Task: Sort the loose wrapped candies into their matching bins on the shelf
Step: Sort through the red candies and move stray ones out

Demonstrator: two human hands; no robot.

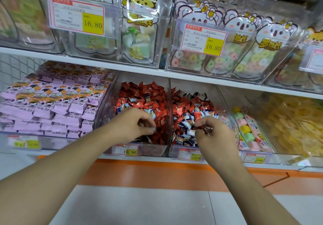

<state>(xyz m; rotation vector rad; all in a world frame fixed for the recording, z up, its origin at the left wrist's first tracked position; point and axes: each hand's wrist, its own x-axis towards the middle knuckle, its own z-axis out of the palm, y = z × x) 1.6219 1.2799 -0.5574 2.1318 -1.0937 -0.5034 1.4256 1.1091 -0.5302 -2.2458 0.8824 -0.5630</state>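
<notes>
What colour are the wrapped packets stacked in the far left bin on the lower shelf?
Pink packets, with orange and dark print, seen in the head view.

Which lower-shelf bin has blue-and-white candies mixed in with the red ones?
The bin under the right hand, second red bin from the left; the left red bin looks mostly red.

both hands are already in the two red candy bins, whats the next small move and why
Probably lift the right hand with the red candy its fingers pinch and carry it left over the divider. The right bin is mixed red and dark blue, while the left bin looks mostly red.
</notes>
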